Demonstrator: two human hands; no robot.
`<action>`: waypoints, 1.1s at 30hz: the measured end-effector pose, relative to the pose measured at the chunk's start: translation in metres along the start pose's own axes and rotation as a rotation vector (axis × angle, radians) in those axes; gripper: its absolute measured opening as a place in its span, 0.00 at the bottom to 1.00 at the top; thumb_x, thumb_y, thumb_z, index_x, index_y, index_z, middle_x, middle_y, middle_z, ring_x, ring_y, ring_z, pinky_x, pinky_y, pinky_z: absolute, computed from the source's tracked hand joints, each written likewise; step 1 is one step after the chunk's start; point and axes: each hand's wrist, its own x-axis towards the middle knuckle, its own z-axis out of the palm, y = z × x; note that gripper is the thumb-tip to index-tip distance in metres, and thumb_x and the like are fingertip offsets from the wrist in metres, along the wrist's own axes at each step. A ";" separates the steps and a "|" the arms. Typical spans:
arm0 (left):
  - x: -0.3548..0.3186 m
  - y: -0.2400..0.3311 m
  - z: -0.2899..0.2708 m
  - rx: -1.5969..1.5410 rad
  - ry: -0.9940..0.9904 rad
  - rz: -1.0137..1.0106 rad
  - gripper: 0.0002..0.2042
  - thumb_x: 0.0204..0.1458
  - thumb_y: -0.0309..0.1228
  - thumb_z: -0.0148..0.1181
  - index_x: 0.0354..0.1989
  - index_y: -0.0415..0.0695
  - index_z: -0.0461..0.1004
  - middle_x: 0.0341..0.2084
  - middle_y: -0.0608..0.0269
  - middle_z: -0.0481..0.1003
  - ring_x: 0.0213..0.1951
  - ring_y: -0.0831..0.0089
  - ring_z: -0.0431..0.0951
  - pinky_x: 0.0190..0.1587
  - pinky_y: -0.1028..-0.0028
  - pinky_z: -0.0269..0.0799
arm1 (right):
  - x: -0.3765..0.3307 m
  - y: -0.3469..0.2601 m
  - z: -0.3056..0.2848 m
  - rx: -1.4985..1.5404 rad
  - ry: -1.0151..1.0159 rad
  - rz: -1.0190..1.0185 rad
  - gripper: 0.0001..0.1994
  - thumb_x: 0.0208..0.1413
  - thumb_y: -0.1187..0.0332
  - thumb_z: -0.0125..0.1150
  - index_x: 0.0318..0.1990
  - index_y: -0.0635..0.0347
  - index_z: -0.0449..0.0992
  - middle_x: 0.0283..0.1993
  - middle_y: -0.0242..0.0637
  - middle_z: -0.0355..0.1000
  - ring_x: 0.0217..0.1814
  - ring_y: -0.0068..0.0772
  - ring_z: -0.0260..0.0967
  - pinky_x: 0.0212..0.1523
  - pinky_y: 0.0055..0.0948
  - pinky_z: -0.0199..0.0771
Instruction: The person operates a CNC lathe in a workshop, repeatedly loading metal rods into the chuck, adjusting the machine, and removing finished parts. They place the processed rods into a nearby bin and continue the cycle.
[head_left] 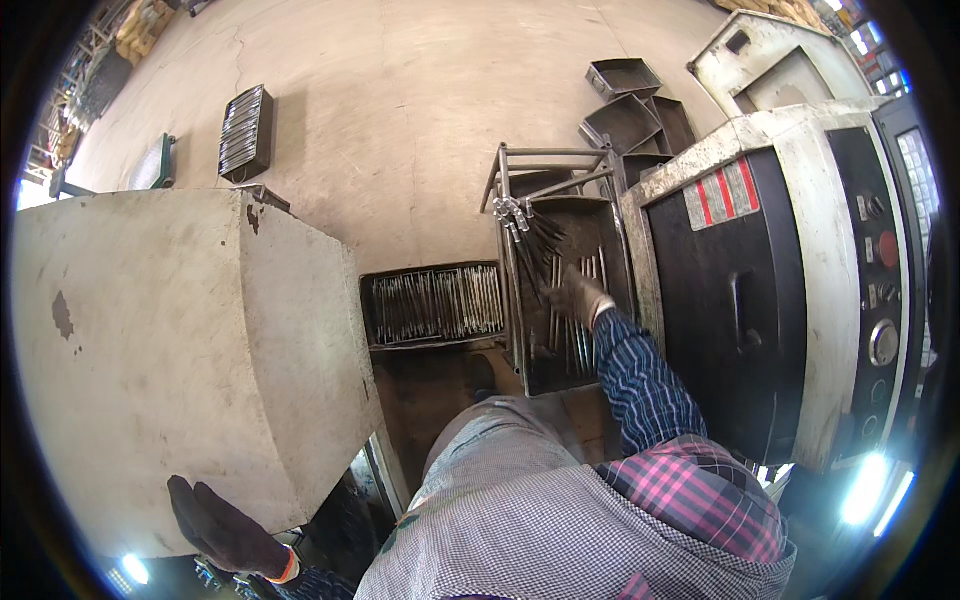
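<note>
My right hand (575, 297), in a dark glove, reaches down into a metal tray (622, 262) on a frame stand. Several long, thin metal rods (572, 345) lie in that tray, and the hand is over them. Its fingers blend with the dark tray, so whether they close on a rod is hard to make out. A bundle of rods with bright ends (515, 215) leans at the tray's far left corner. My left hand (228, 530), also gloved, is by the near edge of a pale machine housing (150, 330), fingers stretched out, holding nothing.
A bin packed with metal rods (435, 305) stands left of the tray. Another filled bin (247, 132) sits farther off on the floor. At right is a machine with a black door (735, 310) and a control panel (880, 270). Dark bins (625, 125) are piled beyond the stand.
</note>
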 end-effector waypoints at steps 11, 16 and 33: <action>0.004 0.006 -0.008 -0.122 -0.014 -0.010 0.15 0.64 0.24 0.59 0.57 0.34 0.74 0.53 0.46 0.78 0.53 0.54 0.80 0.54 0.63 0.80 | -0.054 0.178 -0.066 0.045 0.093 0.252 0.21 0.69 0.52 0.50 0.56 0.61 0.71 0.41 0.49 0.82 0.34 0.37 0.78 0.35 0.36 0.80; 0.000 -0.002 -0.003 -0.243 0.033 -0.027 0.15 0.64 0.25 0.59 0.57 0.34 0.75 0.53 0.46 0.78 0.53 0.53 0.80 0.54 0.62 0.79 | -0.092 0.183 -0.057 0.073 0.153 0.076 0.21 0.69 0.52 0.51 0.55 0.61 0.74 0.40 0.46 0.82 0.37 0.38 0.79 0.40 0.38 0.80; -0.009 -0.009 -0.019 -0.693 -0.062 -0.199 0.17 0.68 0.32 0.55 0.61 0.36 0.72 0.59 0.46 0.73 0.59 0.56 0.75 0.61 0.66 0.72 | -0.310 0.434 -0.176 -0.613 0.345 -0.082 0.23 0.58 0.51 0.63 0.50 0.61 0.81 0.52 0.48 0.80 0.54 0.45 0.77 0.52 0.40 0.79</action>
